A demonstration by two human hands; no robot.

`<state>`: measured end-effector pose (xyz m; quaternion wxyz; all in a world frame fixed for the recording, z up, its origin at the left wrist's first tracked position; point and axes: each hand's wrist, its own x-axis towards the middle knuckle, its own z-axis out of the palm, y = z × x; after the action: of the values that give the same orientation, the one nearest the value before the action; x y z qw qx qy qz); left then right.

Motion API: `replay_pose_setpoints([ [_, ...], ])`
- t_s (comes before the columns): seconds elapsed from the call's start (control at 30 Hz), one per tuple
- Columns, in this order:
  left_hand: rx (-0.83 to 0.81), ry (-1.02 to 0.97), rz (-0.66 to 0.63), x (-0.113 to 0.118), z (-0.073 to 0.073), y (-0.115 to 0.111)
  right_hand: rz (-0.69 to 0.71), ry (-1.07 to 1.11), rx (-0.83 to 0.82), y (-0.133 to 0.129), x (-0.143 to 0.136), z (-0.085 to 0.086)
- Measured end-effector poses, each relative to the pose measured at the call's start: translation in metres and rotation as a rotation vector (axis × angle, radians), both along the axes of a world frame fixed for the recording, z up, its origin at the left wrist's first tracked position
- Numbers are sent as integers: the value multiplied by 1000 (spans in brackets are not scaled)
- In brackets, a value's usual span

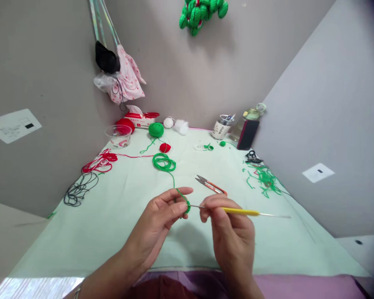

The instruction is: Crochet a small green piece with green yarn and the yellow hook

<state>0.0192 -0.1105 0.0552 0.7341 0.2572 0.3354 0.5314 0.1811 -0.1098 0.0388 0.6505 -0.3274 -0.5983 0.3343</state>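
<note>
My left hand (165,214) pinches a small green crocheted piece (188,207) between thumb and fingers, over the front middle of the table. Green yarn (173,180) runs from that hand up to a loose green coil (164,162) on the cloth. In my right hand (229,226) is a crochet hook with a yellow handle (241,211), held like a pen. Its thin metal tip points left and meets the green piece at my left fingertips. Orange-handled snips (211,185) lie on the cloth just beyond my right hand.
Red yarn (101,161) and dark yarn (80,189) lie at the left edge, green scraps (268,179) at the right. Along the back stand a plastic tub (119,136), a tissue box (140,121), a green ball (156,130), a pen holder (222,127) and a phone (248,135).
</note>
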Motion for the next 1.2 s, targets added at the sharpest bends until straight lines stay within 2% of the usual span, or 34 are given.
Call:
replay_pose_setpoints([
  [0.13,109,128,-16,0,0,-5,58,16,-58,1,-5,0],
  [0.3,138,204,21,-2,-5,-5,160,196,-207,4,-2,-6],
  [0.43,166,269,27,-6,-7,-5,223,257,-211,6,0,-6],
  [0.57,191,284,15,-8,-7,-8,197,134,-124,2,2,-4],
  [0.77,229,336,54,-9,-5,-8,54,-276,199,-8,6,2],
  [0.97,230,372,110,-6,-7,-9,-61,-502,437,-6,5,-5],
  [1.03,217,368,108,-5,-8,-10,-80,-530,456,-6,5,-7],
  [1.2,228,393,101,-7,-6,-11,-27,-407,408,-4,4,0],
])
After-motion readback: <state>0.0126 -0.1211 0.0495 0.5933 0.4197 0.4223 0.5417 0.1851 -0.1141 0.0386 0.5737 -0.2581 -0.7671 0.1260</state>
